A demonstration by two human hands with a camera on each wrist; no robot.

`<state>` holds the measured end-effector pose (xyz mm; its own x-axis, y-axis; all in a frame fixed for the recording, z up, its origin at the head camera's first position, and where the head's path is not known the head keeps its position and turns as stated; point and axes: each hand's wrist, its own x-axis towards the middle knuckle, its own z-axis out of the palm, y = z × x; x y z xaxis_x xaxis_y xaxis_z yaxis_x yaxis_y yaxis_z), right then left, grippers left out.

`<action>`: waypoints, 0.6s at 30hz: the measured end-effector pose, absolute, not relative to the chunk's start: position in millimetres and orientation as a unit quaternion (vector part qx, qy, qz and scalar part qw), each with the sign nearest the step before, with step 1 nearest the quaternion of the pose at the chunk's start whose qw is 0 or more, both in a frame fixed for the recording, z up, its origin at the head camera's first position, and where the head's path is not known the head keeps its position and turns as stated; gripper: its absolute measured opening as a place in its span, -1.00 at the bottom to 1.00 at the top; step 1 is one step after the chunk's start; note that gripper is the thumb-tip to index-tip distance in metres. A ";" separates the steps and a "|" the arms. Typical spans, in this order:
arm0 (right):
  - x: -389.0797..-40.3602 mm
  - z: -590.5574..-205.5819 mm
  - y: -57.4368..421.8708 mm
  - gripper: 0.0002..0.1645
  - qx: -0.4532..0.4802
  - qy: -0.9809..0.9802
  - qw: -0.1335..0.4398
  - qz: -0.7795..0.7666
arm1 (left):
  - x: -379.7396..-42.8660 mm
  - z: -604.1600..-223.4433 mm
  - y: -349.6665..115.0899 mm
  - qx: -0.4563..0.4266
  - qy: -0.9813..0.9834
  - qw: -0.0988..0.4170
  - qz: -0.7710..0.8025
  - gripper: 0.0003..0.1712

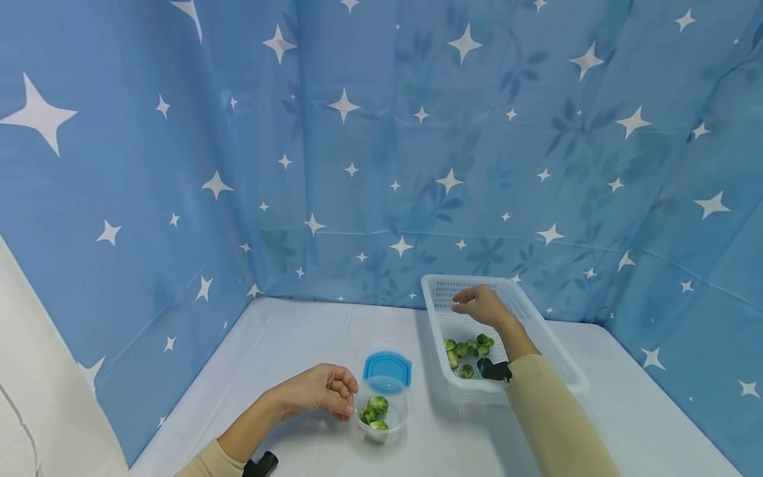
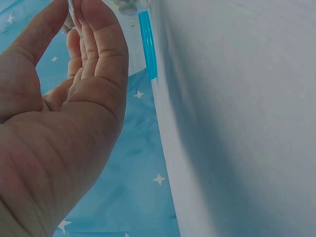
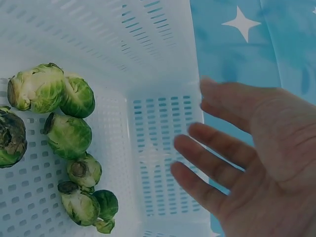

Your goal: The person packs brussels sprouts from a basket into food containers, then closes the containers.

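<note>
Where white table point(image 1: 310, 331) bears basket point(image 1: 477, 392) and tub point(image 1: 398, 411) | starred blue curtain point(image 1: 375, 146) behind

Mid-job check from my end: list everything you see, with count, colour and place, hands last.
basket: one, white, right side of the table
sprouts in the basket: at least seven, green, on its floor
bowl: one, clear, left of the basket
sprouts in the bowl: three visible, green
lid: one, blue, behind the bowl
table: one, white, under everything
curtain: blue, white stars, around the table
wrist devices: two, black, one per wrist
sleeves: two, beige, on the forearms
left hand: one, bare, pinching the bowl's rim
right hand: one, bare, above the basket
</note>
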<state>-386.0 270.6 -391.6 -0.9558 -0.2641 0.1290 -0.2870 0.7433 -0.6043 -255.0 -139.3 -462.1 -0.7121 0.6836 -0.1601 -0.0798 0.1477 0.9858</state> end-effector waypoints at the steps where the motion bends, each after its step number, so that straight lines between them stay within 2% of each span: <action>1: -385.7 -392.2 270.7 -0.57 0.152 -0.932 0.004 0.330 | -255.1 -462.0 -139.2 0.219 0.692 0.310 0.614 -0.49; 7: -382.9 -397.3 270.4 -0.56 0.198 -0.921 -0.085 0.325 | -254.7 -461.5 -138.9 0.220 0.694 0.310 0.612 -0.49; 18: -377.9 -400.4 270.7 -0.67 0.190 -0.912 -0.157 0.328 | -253.6 -460.8 -138.5 0.219 0.694 0.311 0.611 -0.49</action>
